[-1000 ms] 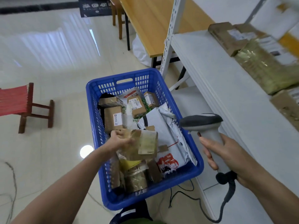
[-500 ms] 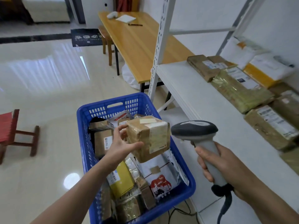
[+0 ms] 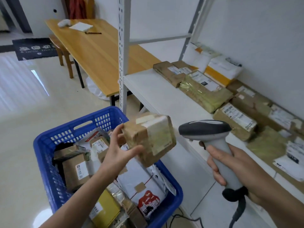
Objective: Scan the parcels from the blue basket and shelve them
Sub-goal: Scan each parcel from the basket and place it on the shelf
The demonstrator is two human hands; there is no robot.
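White shelf (image 3: 156,96) is carrying parcels (image 3: 204,91) along the wall. Grip of the left hand (image 3: 118,153) is pinching a taped box (image 3: 151,139) above the blue basket (image 3: 42,145); the right hand (image 3: 233,168) is clasping the scanner (image 3: 205,130) beside it. Risk: shallow end-hold letting the box slip.

Shelf (image 3: 161,99): white board on a perforated upright. Parcels sit in a row along the wall side, packed close together. Brown cartons (image 3: 169,72) at the far end, then a film-wrapped parcel (image 3: 204,92), then a labelled carton (image 3: 235,122). White and yellow mailers (image 3: 220,69) lie against the wall.

Floor (image 3: 32,99): pale, glossy. Blue basket (image 3: 47,165) stands on it just beside the upright. Also a dark mat (image 3: 34,48), a wooden stool (image 3: 60,51), a white bag (image 3: 95,91) under the bench and a black cable (image 3: 179,218).

Bench (image 3: 98,60): wooden top. It carries a white pad (image 3: 81,27), a pen (image 3: 93,33) just beside it, and a pale object (image 3: 64,23) too blurred to name.
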